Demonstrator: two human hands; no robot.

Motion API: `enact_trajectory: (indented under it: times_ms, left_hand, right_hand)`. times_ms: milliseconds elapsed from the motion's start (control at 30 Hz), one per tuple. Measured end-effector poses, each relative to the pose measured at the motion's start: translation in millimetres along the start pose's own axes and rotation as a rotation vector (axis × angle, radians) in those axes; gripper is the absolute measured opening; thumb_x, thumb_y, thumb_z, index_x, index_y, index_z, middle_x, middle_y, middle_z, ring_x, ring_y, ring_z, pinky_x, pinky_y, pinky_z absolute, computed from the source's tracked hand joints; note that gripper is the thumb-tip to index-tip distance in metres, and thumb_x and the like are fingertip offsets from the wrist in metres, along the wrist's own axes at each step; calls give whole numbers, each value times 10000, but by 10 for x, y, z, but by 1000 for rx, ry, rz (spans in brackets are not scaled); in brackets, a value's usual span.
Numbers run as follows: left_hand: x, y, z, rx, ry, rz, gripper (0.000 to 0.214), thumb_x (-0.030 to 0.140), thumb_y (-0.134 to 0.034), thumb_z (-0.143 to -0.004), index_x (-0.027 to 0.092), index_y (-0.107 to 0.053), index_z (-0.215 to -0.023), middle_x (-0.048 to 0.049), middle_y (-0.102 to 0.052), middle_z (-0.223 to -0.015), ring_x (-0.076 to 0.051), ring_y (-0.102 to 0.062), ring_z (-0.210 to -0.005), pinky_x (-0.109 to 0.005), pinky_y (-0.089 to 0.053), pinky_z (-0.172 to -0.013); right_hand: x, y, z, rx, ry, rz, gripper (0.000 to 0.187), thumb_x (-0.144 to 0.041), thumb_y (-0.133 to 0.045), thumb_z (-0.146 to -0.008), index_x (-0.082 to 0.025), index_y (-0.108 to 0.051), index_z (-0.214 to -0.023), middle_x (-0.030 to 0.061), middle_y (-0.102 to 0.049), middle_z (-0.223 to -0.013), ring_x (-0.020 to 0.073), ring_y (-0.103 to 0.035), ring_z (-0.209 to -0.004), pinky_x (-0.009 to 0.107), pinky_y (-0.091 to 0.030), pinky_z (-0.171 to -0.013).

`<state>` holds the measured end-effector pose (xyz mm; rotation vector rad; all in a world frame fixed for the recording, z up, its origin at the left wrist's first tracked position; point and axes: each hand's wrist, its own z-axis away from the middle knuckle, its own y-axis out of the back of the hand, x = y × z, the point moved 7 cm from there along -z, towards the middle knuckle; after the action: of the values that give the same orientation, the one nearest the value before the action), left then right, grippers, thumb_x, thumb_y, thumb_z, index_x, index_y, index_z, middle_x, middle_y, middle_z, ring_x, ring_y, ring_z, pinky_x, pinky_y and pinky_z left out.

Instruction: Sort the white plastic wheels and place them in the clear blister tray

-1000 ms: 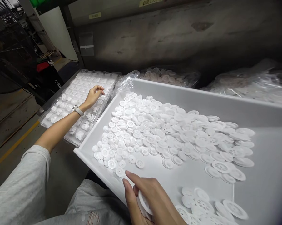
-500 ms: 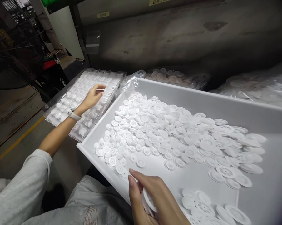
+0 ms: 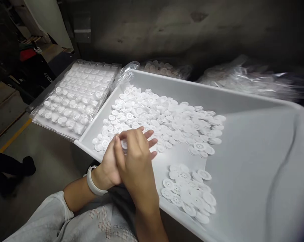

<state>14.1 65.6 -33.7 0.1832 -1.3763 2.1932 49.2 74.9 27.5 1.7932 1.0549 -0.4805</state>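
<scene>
My left hand, with a white band at the wrist, is palm up over the near edge of the grey bin. Its fingers stretch out behind my right hand, which lies across the palm with fingers curled. A white plastic wheel shows between the hands; most of what the right hand grips is hidden. Beyond the hands, a large heap of white wheels covers the left part of the bin. A smaller pile of wheels lies nearer, right of my hands.
Left of the bin, a clear compartment tray carries white wheels in its front rows. Plastic bags of parts lie behind the bin, against a dark metal surface. At far left, a person's dark shoe is on the floor.
My left hand has come back from above the tray to meet my right hand, which has moved left and up. The view has shifted, showing more of the bin's right side.
</scene>
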Motion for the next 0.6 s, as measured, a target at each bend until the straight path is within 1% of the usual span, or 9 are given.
enact_trajectory:
  times_ms: [33,67,100,233,333,400,467,500,600]
  left_hand:
    - [-26,-6,-16,5,70,72,385,426,-451,-957,165,-609,-1192,-89,-614,-1286,-200,-604,-1157,-402,-493,-1003]
    - [-11,-25,-24,-17,75,65,396,418,-389,-972,179,-622,-1185,-79,-626,-1282,-196,-602,-1176,-375,-485,-1021]
    - [-4,-24,-25,-17,81,71,401,406,-365,-972,187,-642,-1161,-68,-647,-1254,-195,-604,-1186,-351,-475,-1035]
    - [-51,10,31,32,133,122,367,328,-388,-931,154,-667,-1094,-82,-699,-1134,-217,-621,-1175,-324,-480,-1025]
    - [-51,-9,86,57,130,170,379,284,-346,-920,147,-668,-1067,-80,-703,-1138,-196,-643,-1137,-277,-503,-960]
    - [-26,-39,117,50,120,200,368,279,-366,-909,161,-666,-1086,-60,-703,-1158,-166,-670,-1064,-237,-522,-879]
    - [-1,-59,145,31,120,233,343,251,-409,-890,165,-662,-1105,-42,-707,-1166,-134,-690,-982,-212,-529,-814]
    - [11,-61,158,20,122,250,333,234,-424,-881,164,-658,-1107,-36,-710,-1163,-127,-693,-970,-214,-532,-815]
    - [58,-49,186,-23,104,290,324,220,-439,-872,167,-643,-1117,-29,-715,-1162,-149,-677,-1076,-274,-524,-935]
  right_hand:
    - [27,-12,0,1,-22,-4,99,-189,-482,-933,-206,-547,-860,42,-572,-827,203,-561,-805,354,-443,-726]
    - [44,-14,2,7,-38,-17,97,-183,-479,-936,-205,-543,-867,36,-569,-829,195,-560,-807,346,-446,-724]
    - [53,-6,5,20,-50,-38,102,-179,-476,-942,-206,-543,-870,28,-567,-827,185,-561,-805,335,-445,-718]
    - [81,96,20,106,-105,-162,133,-207,-496,-961,-212,-564,-846,-3,-581,-793,134,-559,-742,284,-439,-668]
    - [151,215,44,235,-196,-270,145,-246,-531,-954,-208,-579,-822,-12,-592,-763,120,-568,-719,272,-452,-658]
    - [220,287,70,349,-273,-348,162,-288,-547,-952,-203,-590,-820,-16,-583,-744,110,-561,-691,271,-460,-646]
    - [297,332,95,445,-348,-463,197,-348,-558,-946,-203,-584,-815,-32,-539,-697,92,-519,-608,256,-450,-573]
    - [337,346,106,479,-383,-540,223,-384,-571,-934,-206,-568,-800,-42,-514,-678,82,-494,-565,240,-433,-518]
    - [436,395,151,523,-470,-743,305,-440,-669,-849,-208,-516,-722,-54,-468,-643,74,-484,-505,182,-316,-360]
